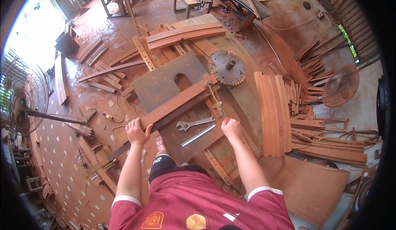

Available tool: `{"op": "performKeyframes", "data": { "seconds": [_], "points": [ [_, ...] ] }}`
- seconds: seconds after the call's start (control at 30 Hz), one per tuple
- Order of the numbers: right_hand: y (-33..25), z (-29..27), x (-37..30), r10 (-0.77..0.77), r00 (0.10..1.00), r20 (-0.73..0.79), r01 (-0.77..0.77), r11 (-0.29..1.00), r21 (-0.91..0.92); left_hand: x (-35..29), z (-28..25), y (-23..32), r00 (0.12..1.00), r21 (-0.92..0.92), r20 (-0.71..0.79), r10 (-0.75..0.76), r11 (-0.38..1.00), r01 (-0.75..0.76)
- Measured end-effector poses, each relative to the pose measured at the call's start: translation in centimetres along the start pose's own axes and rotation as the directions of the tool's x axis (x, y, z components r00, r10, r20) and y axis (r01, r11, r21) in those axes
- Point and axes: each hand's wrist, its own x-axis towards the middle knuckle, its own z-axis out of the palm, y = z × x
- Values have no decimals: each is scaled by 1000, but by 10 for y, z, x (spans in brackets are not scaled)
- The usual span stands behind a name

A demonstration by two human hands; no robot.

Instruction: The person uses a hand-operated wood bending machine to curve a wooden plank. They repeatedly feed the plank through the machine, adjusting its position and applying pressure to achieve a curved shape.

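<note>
A long reddish-brown wooden bar (175,103) lies slantwise across the dark metal machine table (152,81). My left hand (138,132) grips its near left end, the thumb stretched along its side. At the bar's far right end sits a metal clamp (217,100) with a red grip. My right hand (232,129) is closed round that red grip. Between my hands an adjustable wrench (195,123) and a steel ruler (198,135) lie on the table. A large toothed circular saw blade (227,68) rests flat beyond the clamp, with a metal cylinder on it.
Curved wooden boards are stacked at the right (272,114) and beyond the table (185,36). A standing fan (20,106) is at the left. Offcuts (109,75) and cables lie about the dusty floor. A low wooden stand (192,1) is farther back.
</note>
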Motion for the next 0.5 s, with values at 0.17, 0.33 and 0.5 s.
{"op": "performKeyframes", "data": {
  "seconds": [0.17, 0.33, 0.5],
  "points": [
    [-18, -3, 12, -16, 1000, 17, 17, 1000, -8, 18, 4, -12, 1000, 10, -7, 1, 1000, -1],
    [-31, -1, 23, -18, 999, 31, 18, 1000, 5, 33, 0, -16, 1000, -12, -18, -4, 1000, 3],
    [-40, -4, 22, 5, 999, 47, -5, 1000, 8, 37, 0, -22, 1000, -28, -29, 6, 1000, -7]
  ]
}}
